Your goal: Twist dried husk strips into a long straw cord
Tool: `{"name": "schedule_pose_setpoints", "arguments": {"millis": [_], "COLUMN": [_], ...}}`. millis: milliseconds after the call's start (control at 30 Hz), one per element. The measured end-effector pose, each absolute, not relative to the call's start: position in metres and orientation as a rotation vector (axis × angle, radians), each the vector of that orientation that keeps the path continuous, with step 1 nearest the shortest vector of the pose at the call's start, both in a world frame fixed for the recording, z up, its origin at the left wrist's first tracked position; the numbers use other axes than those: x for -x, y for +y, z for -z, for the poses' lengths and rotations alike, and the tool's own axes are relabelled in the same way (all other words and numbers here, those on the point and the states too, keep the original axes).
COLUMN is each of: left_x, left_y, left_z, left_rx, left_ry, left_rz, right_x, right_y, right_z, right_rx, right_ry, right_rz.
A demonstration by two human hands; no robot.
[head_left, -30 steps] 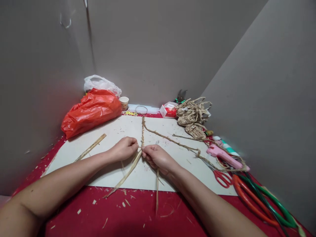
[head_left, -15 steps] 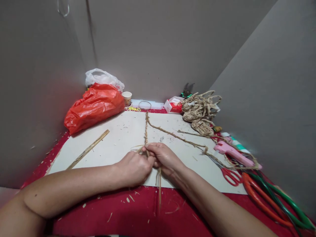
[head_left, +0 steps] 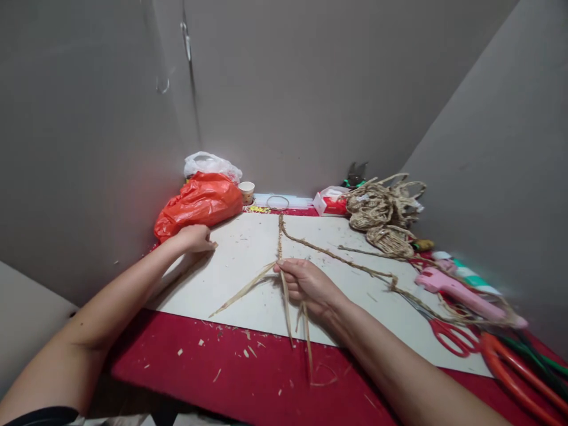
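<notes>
My right hand (head_left: 306, 284) pinches the lower end of a narrow braid (head_left: 280, 239) of dried plant fibre on the white sheet (head_left: 248, 236). Loose pale strips (head_left: 244, 291) fan out from that grip, one to the lower left and others hanging toward me. Over at the left, my left hand (head_left: 195, 238) is bent down beside the tip of a flat dried stalk (head_left: 184, 272). Its fingers are curled and partly hidden, so whether they hold the stalk does not show. A twisted cord (head_left: 332, 253) runs right from the braid's top.
An orange plastic bag (head_left: 199, 201) and a paper cup (head_left: 247, 192) stand at the back left. Coiled straw rope (head_left: 377, 210), a tissue pack (head_left: 331, 203), a pink glue gun (head_left: 461, 290) and red scissors (head_left: 455, 337) line the right. Scraps litter the red cloth (head_left: 231, 367).
My left hand has left the braid and moved up and left to the flat stalk. The right hand keeps its pinch. The view has shifted, and loose strips now show spread out.
</notes>
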State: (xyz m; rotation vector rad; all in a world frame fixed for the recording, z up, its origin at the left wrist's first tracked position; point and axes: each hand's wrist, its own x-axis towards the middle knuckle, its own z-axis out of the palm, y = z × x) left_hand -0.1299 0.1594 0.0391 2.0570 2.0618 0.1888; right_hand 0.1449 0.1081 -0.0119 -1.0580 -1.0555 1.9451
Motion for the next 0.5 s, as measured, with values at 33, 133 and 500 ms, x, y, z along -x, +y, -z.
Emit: {"name": "schedule_pose_setpoints", "arguments": {"millis": [33, 133, 500], "left_x": [0.136, 0.137, 0.039], "left_y": [0.159, 0.147, 0.105], "left_z": [-0.031, -0.020, -0.035], "left_rx": [-2.010, -1.846, -1.146], "left_ry": [2.018, 1.789, 1.214], "left_rz": [-0.241, -0.477, -0.682], "right_x": [-0.145, -0.144, -0.146], "right_y": [0.108, 0.108, 0.113], "right_z": [0.012, 0.013, 0.018], "right_rx": [1.050, 1.024, 0.937], "right_ry": [-1.067, -1.082, -1.138], "right_rz": [-1.952, -1.978, -1.940]}}
